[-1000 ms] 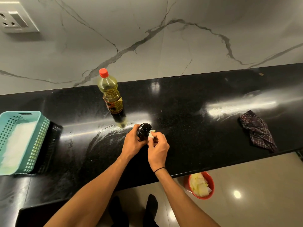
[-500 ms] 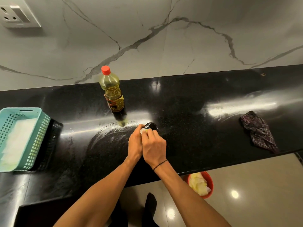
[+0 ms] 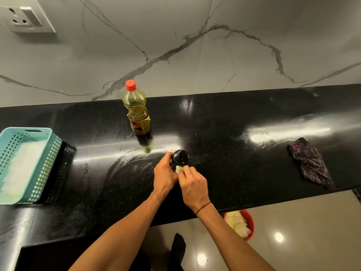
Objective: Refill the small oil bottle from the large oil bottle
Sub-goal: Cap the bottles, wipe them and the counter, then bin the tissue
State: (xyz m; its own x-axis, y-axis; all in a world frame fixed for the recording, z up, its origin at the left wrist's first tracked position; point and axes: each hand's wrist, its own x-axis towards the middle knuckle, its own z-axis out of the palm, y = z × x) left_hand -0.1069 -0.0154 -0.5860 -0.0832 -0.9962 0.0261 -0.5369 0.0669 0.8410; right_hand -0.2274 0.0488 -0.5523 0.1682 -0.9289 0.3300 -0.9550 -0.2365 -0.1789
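Item one, your left hand (image 3: 165, 178): fingers curled round the side of the small oil bottle (image 3: 180, 158), gripping it; the bottle is dark, capped in black, upright on the black countertop (image 3: 224, 153) near the front edge. Item two, your right hand (image 3: 193, 185): fingertips pinching a small pale wad of tissue (image 3: 179, 169) against the near side of the small bottle, just under its cap; a thin dark band sits on that wrist. Item three, the large oil bottle (image 3: 137, 114): upright, red cap on, yellow oil inside, label round its middle; it stands behind and to the left of the small bottle, near it but apart. Item four, a teal plastic basket (image 3: 39, 169) at the left end of the counter, white sheets lying in it. Item five, a dark checked cloth (image 3: 310, 163), crumpled, at the right, well apart from your hands. Item six, a red bowl (image 3: 251, 225) on the floor below the counter edge, pale scraps in it. Item seven, a wall socket (image 3: 27, 16) on the marble backsplash, upper left.
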